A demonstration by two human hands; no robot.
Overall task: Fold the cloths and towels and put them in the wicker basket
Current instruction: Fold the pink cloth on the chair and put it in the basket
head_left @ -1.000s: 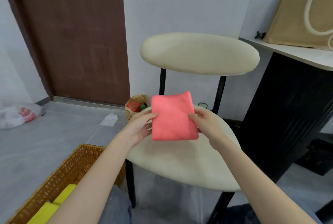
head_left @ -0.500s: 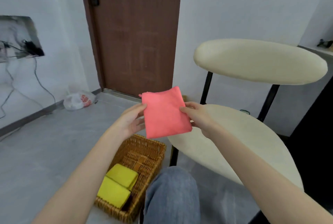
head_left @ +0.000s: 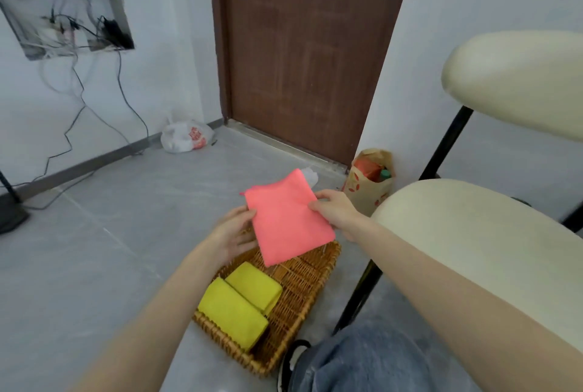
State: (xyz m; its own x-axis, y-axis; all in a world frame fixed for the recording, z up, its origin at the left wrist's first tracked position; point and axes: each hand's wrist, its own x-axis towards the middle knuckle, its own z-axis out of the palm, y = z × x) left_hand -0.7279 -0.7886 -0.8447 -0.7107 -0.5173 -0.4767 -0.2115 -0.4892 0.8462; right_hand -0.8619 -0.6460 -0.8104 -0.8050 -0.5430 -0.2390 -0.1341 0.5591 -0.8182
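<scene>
Left hand (head_left: 232,234) and right hand (head_left: 334,211) pinch the folded pink cloth (head_left: 288,218) flat above the wicker basket (head_left: 303,279), protecting the fold.

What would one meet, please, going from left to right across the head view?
Wall panel → plastic bag → left hand → pink cloth → right hand → paper bag → chair.

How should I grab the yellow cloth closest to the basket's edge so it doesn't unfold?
Probably from above, pinching the thick end of the near yellow cloth that faces bare basket floor. Its long sides are hemmed in by the wicker basket rim and the other yellow cloth. Pinching all layers should keep it folded.
</scene>
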